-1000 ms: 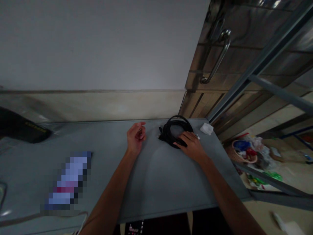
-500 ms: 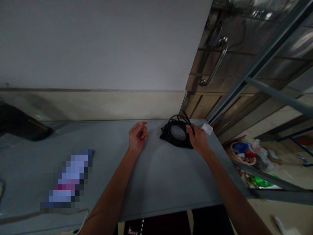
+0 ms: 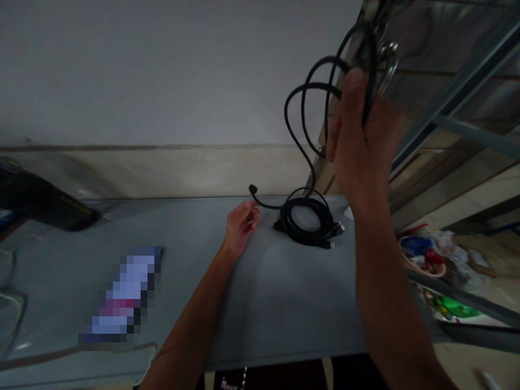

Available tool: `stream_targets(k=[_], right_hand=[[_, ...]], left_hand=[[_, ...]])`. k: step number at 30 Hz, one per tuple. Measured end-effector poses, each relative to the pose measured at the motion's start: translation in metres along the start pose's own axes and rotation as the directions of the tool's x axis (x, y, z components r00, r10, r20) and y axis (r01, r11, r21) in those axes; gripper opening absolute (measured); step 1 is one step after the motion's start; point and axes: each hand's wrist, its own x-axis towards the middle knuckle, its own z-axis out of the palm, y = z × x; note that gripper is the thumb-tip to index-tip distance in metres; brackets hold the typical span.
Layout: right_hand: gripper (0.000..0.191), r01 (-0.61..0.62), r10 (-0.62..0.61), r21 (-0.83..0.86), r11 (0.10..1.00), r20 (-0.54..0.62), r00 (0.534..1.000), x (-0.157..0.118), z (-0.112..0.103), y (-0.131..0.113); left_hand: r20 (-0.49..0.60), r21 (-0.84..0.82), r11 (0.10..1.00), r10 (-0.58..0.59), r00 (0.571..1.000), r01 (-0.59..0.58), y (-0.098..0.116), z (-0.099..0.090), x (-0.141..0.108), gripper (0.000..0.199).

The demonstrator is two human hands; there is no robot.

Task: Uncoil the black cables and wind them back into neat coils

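My right hand (image 3: pixel 363 141) is raised in front of the wall and closed around a black cable (image 3: pixel 319 85), whose loops hang from the fist. One strand runs down to a black coil of cables (image 3: pixel 303 235) lying on the grey table. Several plug ends stick out at the coil's lower right. A small black plug (image 3: pixel 252 189) on a short length of cable points left from the coil. Just below that plug, my left hand (image 3: pixel 241 225) rests at the table with half-curled fingers and nothing visible in them.
On the grey table (image 3: pixel 195 227), a phone with a pixelated screen (image 3: pixel 125 295) lies to the left, near a pale cord. A dark object (image 3: pixel 60 206) stands farther left. Metal frame bars (image 3: pixel 475 135) rise at right, above a basket of odds and ends (image 3: pixel 422 254).
My right hand has lifted up from the coil, drawing loops of black cable with it. The plug end now sticks out leftward by my left hand, which has barely moved.
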Motion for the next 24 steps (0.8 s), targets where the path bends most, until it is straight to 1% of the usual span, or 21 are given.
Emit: stream_targets(k=[2,4,6,7,9,10,13,15,16,17,18,19,20,22,23,24], right_hand=[[0.057,-0.002,0.001,0.043,0.999,0.023,1.000,0.001,0.013,-0.006],[0.056,0.030,-0.035,0.066,0.997,0.073,0.997,-0.001,0.025,-0.010],[0.055,0.063,-0.070,0.050,0.997,0.143,0.987,-0.005,0.036,-0.013],[0.054,0.069,-0.072,0.023,0.997,0.200,0.977,-0.008,0.042,-0.015],[0.049,0.071,-0.052,-0.043,0.997,0.339,0.939,-0.017,0.053,-0.016],[0.047,0.076,-0.043,-0.065,0.995,0.409,0.912,-0.022,0.058,-0.015],[0.048,0.139,-0.055,-0.096,0.986,0.593,0.803,-0.037,0.072,-0.006],[0.048,0.198,-0.084,-0.083,0.977,0.702,0.708,-0.045,0.078,0.002],[0.044,0.228,-0.107,-0.059,0.972,0.752,0.650,-0.049,0.081,0.005],[0.039,0.248,-0.130,-0.024,0.968,0.800,0.586,-0.052,0.083,0.007],[0.034,0.246,-0.143,0.015,0.969,0.847,0.512,-0.054,0.085,0.008],[0.032,0.219,-0.142,0.051,0.974,0.895,0.423,-0.058,0.088,0.008],[0.032,0.168,-0.123,0.072,0.983,0.940,0.319,-0.062,0.090,0.005],[0.041,0.035,-0.062,0.059,0.998,0.993,0.099,-0.072,0.097,-0.004],[0.045,-0.017,-0.037,0.037,0.999,0.999,0.021,-0.078,0.101,-0.009],[0.047,-0.047,-0.021,0.021,0.999,1.000,-0.018,-0.085,0.105,-0.014]], left_hand=[[0.025,-0.003,0.999,-0.039,0.999,0.039,0.002,0.001,-0.002,0.051],[0.045,-0.016,0.997,-0.075,0.996,0.076,0.004,0.001,-0.003,0.051],[0.054,-0.038,0.995,-0.090,0.994,0.092,0.005,0.001,-0.003,0.050],[0.060,-0.055,0.994,-0.091,0.994,0.094,0.005,0.001,-0.003,0.049],[0.084,-0.098,0.989,-0.099,0.992,0.107,0.005,-0.001,-0.001,0.047],[0.095,-0.120,0.986,-0.108,0.990,0.119,0.004,-0.002,0.000,0.045],[0.119,-0.189,0.963,-0.170,0.978,0.191,0.003,-0.009,0.004,0.035],[0.128,-0.229,0.942,-0.220,0.967,0.244,0.003,-0.015,0.006,0.028],[0.130,-0.243,0.934,-0.236,0.963,0.262,0.002,-0.017,0.007,0.024],[0.128,-0.255,0.929,-0.241,0.962,0.267,0.002,-0.019,0.009,0.021],[0.117,-0.265,0.929,-0.236,0.965,0.259,0.001,-0.022,0.010,0.016],[0.103,-0.272,0.931,-0.223,0.969,0.244,-0.001,-0.024,0.011,0.008],[0.091,-0.277,0.934,-0.209,0.974,0.227,-0.002,-0.025,0.012,0.004],[0.078,-0.279,0.940,-0.183,0.980,0.198,-0.005,-0.028,0.013,0.025],[0.075,-0.275,0.942,-0.177,0.981,0.191,-0.006,-0.030,0.012,0.031],[0.065,-0.273,0.943,-0.179,0.982,0.190,-0.008,-0.031,0.012,0.035]])
